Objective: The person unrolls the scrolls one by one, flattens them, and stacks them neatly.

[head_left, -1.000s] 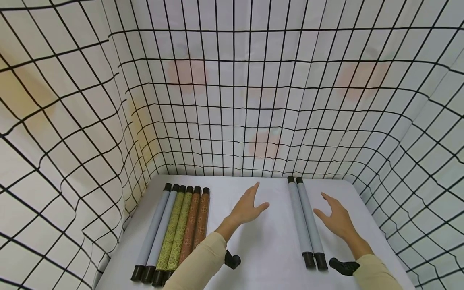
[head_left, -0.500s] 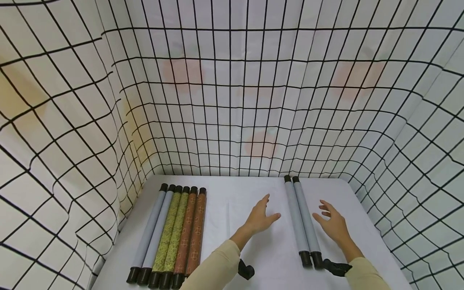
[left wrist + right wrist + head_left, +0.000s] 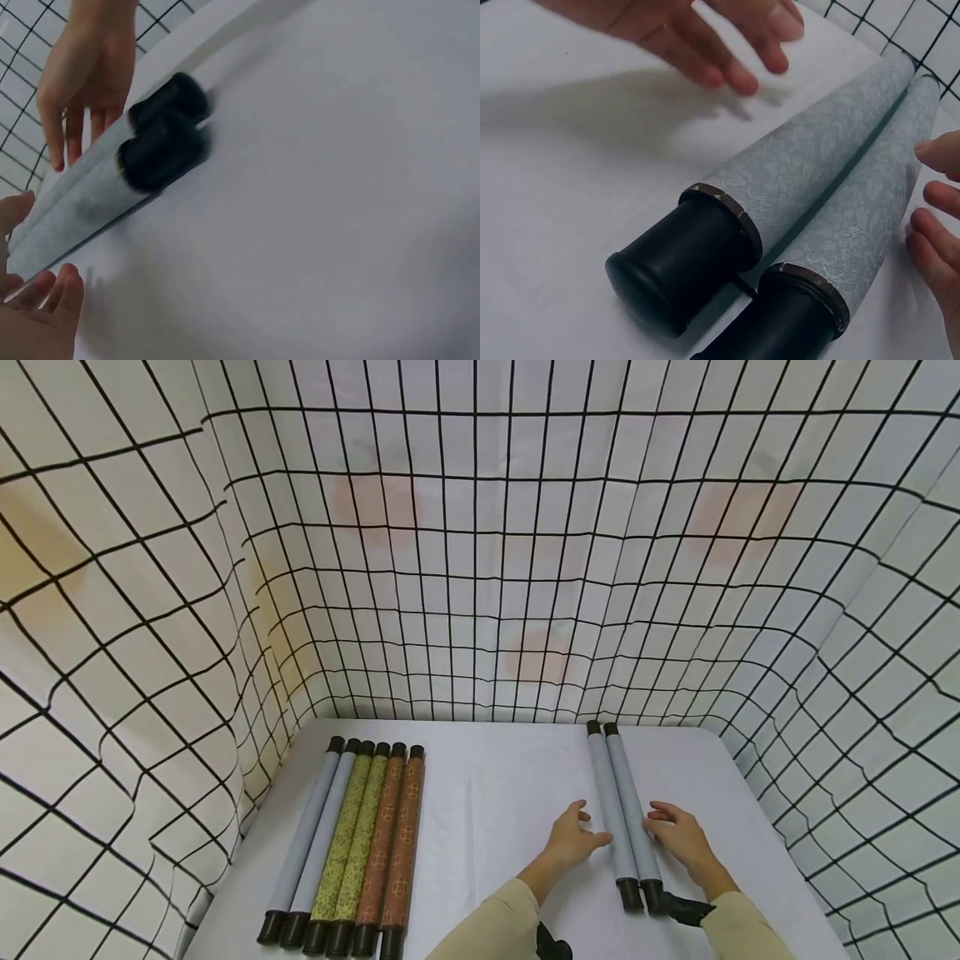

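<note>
Two pale grey-blue scrolls (image 3: pixel 609 810) with black end knobs lie side by side on the right part of the white table. In the right wrist view their floral cloth (image 3: pixel 802 157) and thick black knobs (image 3: pixel 682 262) show up close. My left hand (image 3: pixel 572 839) is just left of the pair, thumb right at the near scroll's side, fingers loosely bent. On the other side my right hand (image 3: pixel 678 837) has its fingertips beside the right-hand scroll. Neither hand grips anything. The left wrist view has the scrolls running between both hands.
On the table's left lie several more scrolls in a row: grey-blue ones (image 3: pixel 307 835), yellow-green patterned ones (image 3: pixel 352 843) and reddish-brown ones (image 3: pixel 403 843). Black grid netting (image 3: pixel 525 568) before white cloth surrounds the table (image 3: pixel 495 760) at the back and sides.
My left hand has moved right and nearer to me, up to the scroll pair. My right hand has come down and slightly left, close to the right-hand scroll. The scrolls have stayed in place.
</note>
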Motion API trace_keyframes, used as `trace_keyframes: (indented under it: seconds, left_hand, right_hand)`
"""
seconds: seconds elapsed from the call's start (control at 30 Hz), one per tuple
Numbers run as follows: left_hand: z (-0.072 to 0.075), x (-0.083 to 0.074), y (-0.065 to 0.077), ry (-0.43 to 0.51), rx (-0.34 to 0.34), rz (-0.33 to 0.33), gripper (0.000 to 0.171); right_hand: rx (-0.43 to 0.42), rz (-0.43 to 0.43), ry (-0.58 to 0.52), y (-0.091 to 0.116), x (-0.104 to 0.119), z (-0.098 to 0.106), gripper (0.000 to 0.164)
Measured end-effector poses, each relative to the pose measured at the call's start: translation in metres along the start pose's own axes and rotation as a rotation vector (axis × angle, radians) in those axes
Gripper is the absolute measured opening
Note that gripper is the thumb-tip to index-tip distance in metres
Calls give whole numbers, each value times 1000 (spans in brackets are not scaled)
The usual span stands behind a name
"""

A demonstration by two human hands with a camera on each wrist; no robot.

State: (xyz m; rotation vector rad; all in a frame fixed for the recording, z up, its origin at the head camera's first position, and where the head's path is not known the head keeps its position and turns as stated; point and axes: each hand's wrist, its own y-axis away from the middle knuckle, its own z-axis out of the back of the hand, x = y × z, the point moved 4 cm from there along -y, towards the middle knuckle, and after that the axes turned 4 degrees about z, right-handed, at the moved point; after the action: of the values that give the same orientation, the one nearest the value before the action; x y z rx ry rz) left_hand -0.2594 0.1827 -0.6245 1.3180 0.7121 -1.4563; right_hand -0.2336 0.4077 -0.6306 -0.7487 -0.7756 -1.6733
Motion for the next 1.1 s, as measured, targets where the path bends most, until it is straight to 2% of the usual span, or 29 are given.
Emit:
trace_keyframes:
  seconds: [0.13,0.27,0.5,0.63,0.8,0.9,1.0,1.1]
  left_hand:
    - [-14,7,6,29,-19,27,66]
    - [-23,13,7,79,-25,51,62]
    - [-28,17,5,166,3,47,60]
    - [-28,17,5,166,24,26,60]
    - [-27,16,5,108,53,-10,65]
    - [-28,15,6,34,73,-47,67]
    - [-28,15,5,-30,84,-71,67]
    - [-27,12,5,-94,74,-120,66]
  right_hand:
    - [43,-28,-74,-4,-2,-5,56]
    - [113,-3,-68,-9,0,-7,62]
    - [217,-16,-102,-14,1,-5,70]
    - [252,-35,-147,-14,-2,-4,69]
    - [254,-45,-147,-14,-2,-5,65]
    - [229,-50,-118,-15,0,-7,60]
    - [195,-46,-66,-15,2,-9,57]
    - [161,-19,24,-16,4,-11,62]
